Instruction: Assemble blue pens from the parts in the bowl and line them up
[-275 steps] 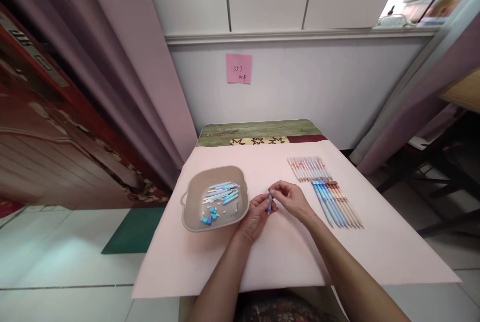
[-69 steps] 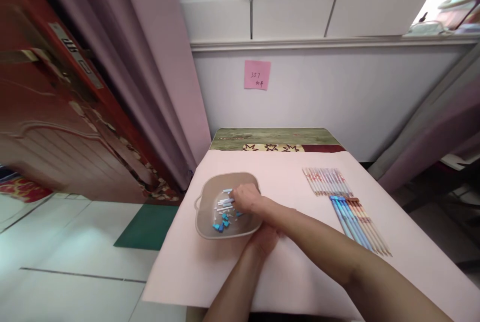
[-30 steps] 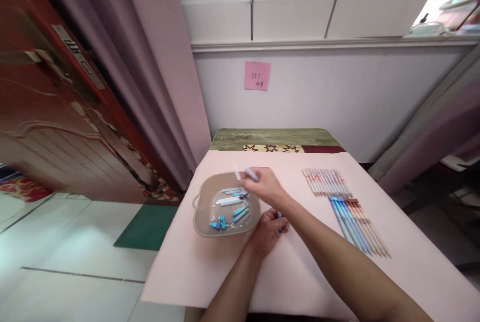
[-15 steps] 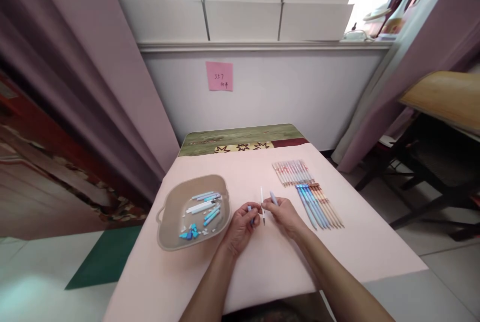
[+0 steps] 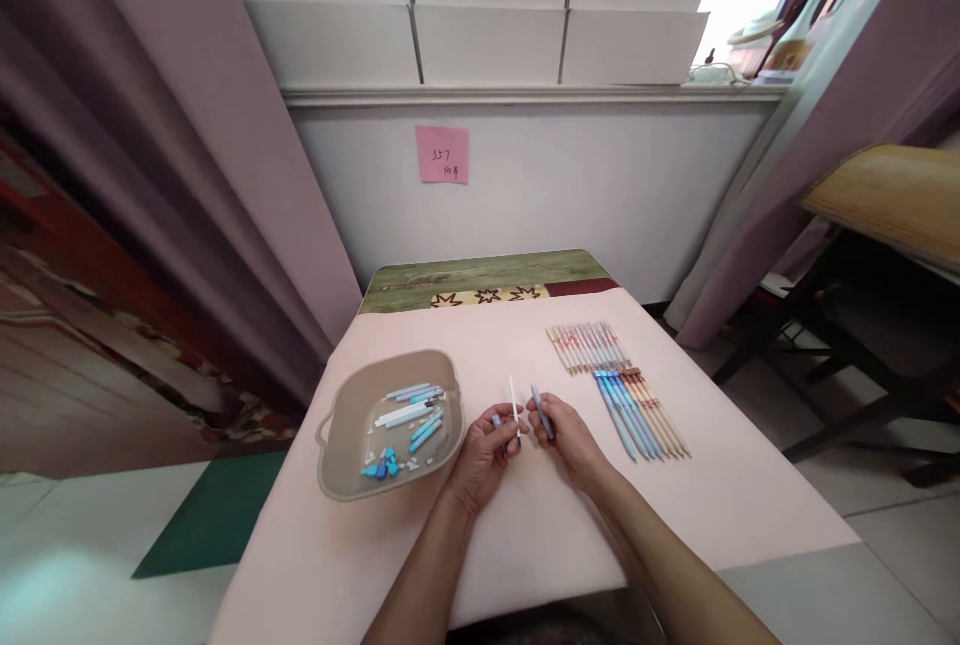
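My left hand (image 5: 481, 457) is closed on a thin white pen refill (image 5: 513, 395), which stands up from the fingertips with its dark tip low. A short lavender-blue pen piece (image 5: 498, 422) also shows among those fingers. Just to the right, my right hand (image 5: 574, 443) grips a lavender-blue pen barrel (image 5: 538, 400), tilted with its upper end pointing away from me. The two hands are close together over the pink cloth. Beyond my right hand lie blue pens (image 5: 626, 417) in a neat row.
On the left sits a beige plastic basin (image 5: 337, 400) with pen barrels, white refills (image 5: 403, 415) and small blue parts (image 5: 382, 465). Beige-brown pens (image 5: 658, 415) and a row of patterned pens (image 5: 589, 347) lie at the right. A pink note (image 5: 442, 155) hangs on the wall.
The white refill, earlier between both hands' fingertips, has shifted left and is now in my left hand alone. My right hand has let go of it and turned the barrel more upright.
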`<act>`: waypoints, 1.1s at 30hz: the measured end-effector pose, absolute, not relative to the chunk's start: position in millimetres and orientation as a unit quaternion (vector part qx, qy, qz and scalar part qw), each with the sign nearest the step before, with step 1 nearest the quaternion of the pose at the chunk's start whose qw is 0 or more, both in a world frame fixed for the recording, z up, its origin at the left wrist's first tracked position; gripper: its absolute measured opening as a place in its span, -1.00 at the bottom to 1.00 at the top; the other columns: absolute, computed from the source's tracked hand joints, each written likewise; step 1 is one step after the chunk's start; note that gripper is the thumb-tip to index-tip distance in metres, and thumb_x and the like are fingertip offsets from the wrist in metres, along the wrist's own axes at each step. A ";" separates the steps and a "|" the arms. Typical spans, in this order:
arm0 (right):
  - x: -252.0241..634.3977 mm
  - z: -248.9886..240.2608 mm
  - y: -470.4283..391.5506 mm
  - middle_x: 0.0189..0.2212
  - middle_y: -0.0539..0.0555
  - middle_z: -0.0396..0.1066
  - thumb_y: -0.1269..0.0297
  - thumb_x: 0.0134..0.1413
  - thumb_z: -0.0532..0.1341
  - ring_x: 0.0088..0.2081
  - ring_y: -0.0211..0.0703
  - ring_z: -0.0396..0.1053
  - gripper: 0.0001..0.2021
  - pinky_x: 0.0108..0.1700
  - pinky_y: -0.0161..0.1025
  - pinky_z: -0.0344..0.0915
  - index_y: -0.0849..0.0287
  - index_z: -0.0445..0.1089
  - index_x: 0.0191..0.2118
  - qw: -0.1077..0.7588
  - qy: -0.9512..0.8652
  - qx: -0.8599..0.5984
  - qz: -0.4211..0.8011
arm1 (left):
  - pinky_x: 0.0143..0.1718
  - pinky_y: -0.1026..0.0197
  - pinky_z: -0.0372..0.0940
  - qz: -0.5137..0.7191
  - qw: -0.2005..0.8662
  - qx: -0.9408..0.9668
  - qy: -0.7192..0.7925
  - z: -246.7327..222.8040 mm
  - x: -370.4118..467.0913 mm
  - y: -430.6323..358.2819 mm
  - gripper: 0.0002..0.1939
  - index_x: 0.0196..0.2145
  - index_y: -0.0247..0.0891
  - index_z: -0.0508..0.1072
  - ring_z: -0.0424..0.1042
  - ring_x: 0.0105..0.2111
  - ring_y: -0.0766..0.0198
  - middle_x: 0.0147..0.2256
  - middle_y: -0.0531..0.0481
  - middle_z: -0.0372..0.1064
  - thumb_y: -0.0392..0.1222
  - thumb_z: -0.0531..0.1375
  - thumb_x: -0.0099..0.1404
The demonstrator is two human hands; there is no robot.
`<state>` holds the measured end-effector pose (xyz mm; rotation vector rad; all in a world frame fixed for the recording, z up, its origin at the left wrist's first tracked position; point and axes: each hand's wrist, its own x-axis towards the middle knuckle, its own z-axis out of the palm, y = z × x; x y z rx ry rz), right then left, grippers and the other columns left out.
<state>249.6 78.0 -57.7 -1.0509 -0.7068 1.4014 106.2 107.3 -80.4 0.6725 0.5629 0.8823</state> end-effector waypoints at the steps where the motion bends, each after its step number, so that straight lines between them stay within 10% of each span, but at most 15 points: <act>1: 251.2 -57.6 77.7 -0.58 -0.06 0.33 0.04 -0.04 0.25 -0.59 -0.36 0.17 -0.71 -0.51 -0.38 0.11 0.20 0.40 -0.36 0.594 -0.288 -0.458 0.596 | -0.56 0.45 0.11 0.414 0.813 0.313 0.262 -81.3 106.2 107.5 -0.76 -0.21 -0.35 0.47 0.22 -0.60 0.54 -0.42 -0.02 0.41 -0.29 0.32 0.13; 7: 267.4 -58.9 80.1 -0.19 0.05 0.51 0.10 -0.21 0.42 -0.29 -0.24 0.36 -0.64 -0.32 -0.37 0.25 0.15 0.52 -0.24 0.623 -0.237 -0.541 0.513 | -0.59 0.45 0.07 0.420 0.815 0.308 0.255 -85.5 106.5 107.5 -0.84 -0.26 -0.35 0.45 0.18 -0.63 0.55 -0.44 -0.02 0.40 -0.24 0.27 0.20; 17: 245.6 -40.6 87.4 -0.48 -0.01 0.48 0.17 -0.33 0.49 -0.39 -0.24 0.46 -0.60 -0.36 -0.36 0.38 0.18 0.33 -0.37 0.708 -0.168 -0.451 0.516 | -0.61 0.41 -0.01 0.421 0.812 0.318 0.249 -81.1 106.6 106.2 -0.83 -0.31 -0.35 0.39 0.14 -0.66 0.55 -0.41 -0.09 0.46 -0.23 0.28 0.18; 22: 244.0 -63.2 44.8 -0.74 -0.18 0.21 0.14 -0.12 0.39 -0.69 -0.43 0.10 -0.69 -0.66 -0.48 0.01 0.16 0.26 -0.42 0.678 -0.206 -0.528 0.468 | -0.60 0.40 -0.02 0.429 0.809 0.318 0.246 -80.9 106.8 106.3 -0.85 -0.34 -0.34 0.35 0.14 -0.65 0.55 -0.38 -0.13 0.48 -0.24 0.26 0.19; 33: 232.0 -78.5 -7.5 -0.48 -0.02 0.43 0.16 -0.01 0.31 -0.52 -0.31 0.30 -0.67 -0.41 -0.34 0.25 0.17 0.31 -0.15 0.568 -0.349 -0.528 0.526 | -0.60 0.41 -0.01 0.432 0.805 0.323 0.245 -78.7 106.9 106.0 -0.88 -0.32 -0.33 0.36 0.16 -0.62 0.53 -0.33 -0.14 0.49 -0.26 0.24 0.21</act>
